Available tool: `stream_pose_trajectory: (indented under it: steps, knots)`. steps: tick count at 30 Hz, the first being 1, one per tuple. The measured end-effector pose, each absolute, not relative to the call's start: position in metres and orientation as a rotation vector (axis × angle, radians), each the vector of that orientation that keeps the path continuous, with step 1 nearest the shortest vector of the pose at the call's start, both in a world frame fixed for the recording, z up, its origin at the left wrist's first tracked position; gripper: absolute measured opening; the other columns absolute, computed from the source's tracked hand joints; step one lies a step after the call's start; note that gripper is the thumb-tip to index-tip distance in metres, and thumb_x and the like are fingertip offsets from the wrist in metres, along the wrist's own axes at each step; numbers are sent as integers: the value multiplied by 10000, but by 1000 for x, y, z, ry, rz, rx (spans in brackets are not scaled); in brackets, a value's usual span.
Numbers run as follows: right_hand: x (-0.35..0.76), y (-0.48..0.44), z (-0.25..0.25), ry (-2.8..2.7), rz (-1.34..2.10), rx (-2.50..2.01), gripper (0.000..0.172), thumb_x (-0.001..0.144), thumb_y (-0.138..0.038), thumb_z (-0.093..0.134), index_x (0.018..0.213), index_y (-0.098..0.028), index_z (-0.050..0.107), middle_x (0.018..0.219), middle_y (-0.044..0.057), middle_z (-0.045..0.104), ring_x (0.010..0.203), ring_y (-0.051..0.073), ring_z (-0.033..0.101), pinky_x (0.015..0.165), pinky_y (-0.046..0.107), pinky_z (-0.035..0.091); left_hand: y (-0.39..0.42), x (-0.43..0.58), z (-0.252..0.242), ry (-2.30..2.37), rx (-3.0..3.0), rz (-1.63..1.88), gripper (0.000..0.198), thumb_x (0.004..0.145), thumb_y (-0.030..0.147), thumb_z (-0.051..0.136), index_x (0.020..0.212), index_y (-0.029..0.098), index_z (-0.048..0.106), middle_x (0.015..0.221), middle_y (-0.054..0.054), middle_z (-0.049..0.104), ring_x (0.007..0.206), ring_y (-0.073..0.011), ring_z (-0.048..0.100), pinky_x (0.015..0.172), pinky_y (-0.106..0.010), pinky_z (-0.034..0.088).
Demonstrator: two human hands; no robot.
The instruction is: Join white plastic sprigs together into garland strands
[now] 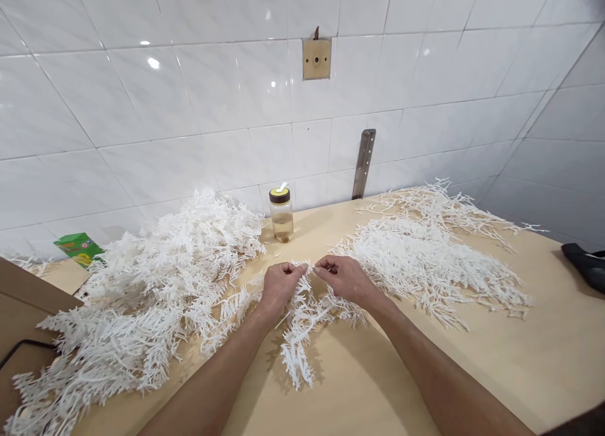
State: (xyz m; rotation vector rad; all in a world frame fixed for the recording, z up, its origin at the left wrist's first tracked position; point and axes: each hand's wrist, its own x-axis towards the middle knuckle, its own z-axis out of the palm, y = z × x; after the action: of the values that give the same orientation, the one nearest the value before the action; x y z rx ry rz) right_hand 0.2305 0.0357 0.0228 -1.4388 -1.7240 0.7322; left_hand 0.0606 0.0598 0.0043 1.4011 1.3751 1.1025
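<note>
Over the middle of the table, my left hand (282, 286) is closed in a pinch on a white plastic sprig (297, 354), which hangs down with its branching tips towards me. My right hand (344, 276) is also pinched closed, its fingertips at the sprig's top end, close to my left fingertips. The small part between the fingertips is mostly hidden. More white branching pieces lie on the table just behind and below the hands. A tall heap of white plastic foliage (165, 285) is left of my left hand, and a flatter pile of sprigs (425, 259) lies right of my right hand.
A lidded bottle (282, 225) holding yellowish liquid stands behind the hands. Bare thin stems (439, 206) lie at the back right. A metal strip (363, 165) leans on the tiled wall. A green box (78, 247), a cardboard box (28, 304) and a black object (586, 266) sit at the sides.
</note>
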Motion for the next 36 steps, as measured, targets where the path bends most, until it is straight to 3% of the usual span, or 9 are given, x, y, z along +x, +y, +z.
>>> stream_pose_trajectory:
  steps: [10, 16, 23, 30, 36]
  knots:
    - [229, 37, 23, -1693, 701, -1473, 222, 797, -352, 536, 749, -188, 678, 607, 11, 635, 548, 148, 573, 517, 255, 436, 54, 65, 9, 1306, 1296, 1110, 380, 654, 468, 723, 548, 157, 532, 492, 57, 422, 467, -65, 321, 473, -218, 264]
    - [229, 38, 20, -1732, 644, -1467, 199, 798, -320, 531, 746, -191, 673, 672, 16, 666, 607, 153, 590, 569, 262, 447, 51, 65, 14, 1198, 1141, 1038, 386, 641, 496, 741, 618, 164, 547, 474, 57, 431, 411, -59, 324, 416, -208, 241]
    - [231, 40, 17, -1745, 601, -1460, 190, 807, -307, 532, 778, -191, 680, 680, 14, 670, 623, 158, 586, 587, 267, 435, 51, 64, 19, 1139, 1059, 1006, 394, 635, 468, 757, 610, 183, 485, 427, 103, 315, 371, -31, 180, 378, -194, 138]
    - [230, 40, 14, -1773, 468, -1553, 155, 836, -236, 483, 780, -192, 621, 726, 20, 655, 657, 156, 560, 600, 266, 388, 55, 64, 5, 1212, 1225, 995, 378, 621, 476, 755, 626, 169, 533, 500, 58, 453, 440, -70, 373, 435, -201, 275]
    - [223, 39, 6, -1882, 315, -1626, 164, 904, -204, 436, 818, -187, 575, 809, 45, 643, 711, 158, 545, 628, 269, 347, 58, 64, -3, 1266, 1347, 986, 353, 631, 459, 727, 597, 167, 531, 521, 58, 437, 487, -84, 389, 476, -214, 259]
